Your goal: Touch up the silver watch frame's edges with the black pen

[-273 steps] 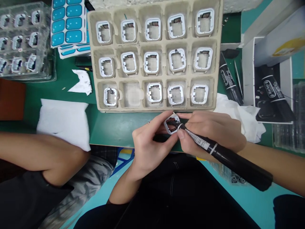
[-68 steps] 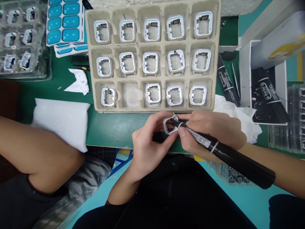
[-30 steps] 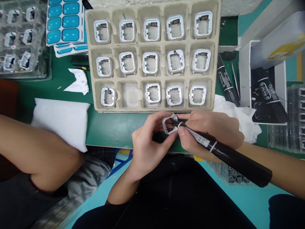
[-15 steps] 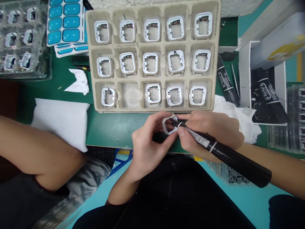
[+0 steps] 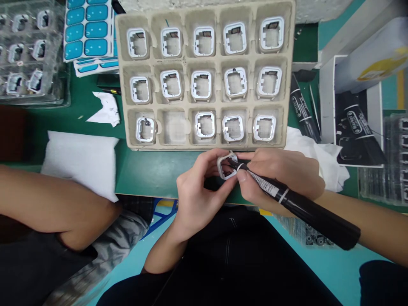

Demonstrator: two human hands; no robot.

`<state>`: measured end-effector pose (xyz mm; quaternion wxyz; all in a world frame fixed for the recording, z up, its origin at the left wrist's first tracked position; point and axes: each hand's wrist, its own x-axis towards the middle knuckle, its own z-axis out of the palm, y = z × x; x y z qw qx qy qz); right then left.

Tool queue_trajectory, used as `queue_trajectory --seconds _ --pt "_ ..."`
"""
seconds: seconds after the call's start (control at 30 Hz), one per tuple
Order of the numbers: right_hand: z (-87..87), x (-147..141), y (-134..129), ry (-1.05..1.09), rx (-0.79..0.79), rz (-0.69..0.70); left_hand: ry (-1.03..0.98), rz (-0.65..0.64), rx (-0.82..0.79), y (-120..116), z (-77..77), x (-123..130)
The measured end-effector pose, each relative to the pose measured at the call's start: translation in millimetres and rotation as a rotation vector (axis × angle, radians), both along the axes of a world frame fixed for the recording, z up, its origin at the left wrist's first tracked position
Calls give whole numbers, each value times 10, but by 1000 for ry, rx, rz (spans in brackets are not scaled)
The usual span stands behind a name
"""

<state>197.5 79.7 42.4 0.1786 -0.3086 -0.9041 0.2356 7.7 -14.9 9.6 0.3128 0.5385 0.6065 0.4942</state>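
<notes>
Between the fingers and thumb of my left hand [image 5: 199, 191] is a small white watch case [image 5: 220, 169], tilted, at the green table's front edge. My right hand [image 5: 280, 174] grips a black marker pen [image 5: 312, 214] near its tip, which reaches into the opening of the case. A finger of my right hand also lies close to the case's upper edge. The exact contact of the tip is too small to tell. Just beyond my hands lies a beige moulded tray [image 5: 185, 146] with similar white cases in its pockets; one front-row pocket holds none.
Another person's arm [image 5: 63, 204] rests at the left by a white foam-like pad [image 5: 79, 163]. Blue sticker sheets [image 5: 95, 29] and clear trays [image 5: 54, 95] lie at the back left. On the right are crumpled tissue [image 5: 314, 148], a marker [image 5: 302, 110] and a white box [image 5: 327, 85].
My marker's rear end has shifted very slightly left, with its tip still inside the case. At the left, the other person's arm has moved a little. My left hand stays put.
</notes>
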Motion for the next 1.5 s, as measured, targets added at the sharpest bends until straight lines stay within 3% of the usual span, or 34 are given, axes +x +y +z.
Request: queue_trajectory --seconds 0.13,0.33,0.53,0.83,1.03,1.3,1.5 --pt "2 -3 -3 -19 3 -33 -5 7 -22 -7 -10 -3" --pt "-4 44 41 32 -61 81 -84 43 -44 0 0 29" --pt "-27 -26 -50 224 -58 -73 -155 47 -30 16 22 41" --pt "-7 -71 -109 386 65 -89 -158 50 -34 19 48 37" --pt "-112 -79 -29 502 147 -2 -178 30 -13 16 33 19" --pt "-210 22 17 372 28 37 -142 -1 32 29 3 -1" --pt "-241 -48 119 663 219 -42 -259 17 117 26 -48 -5"
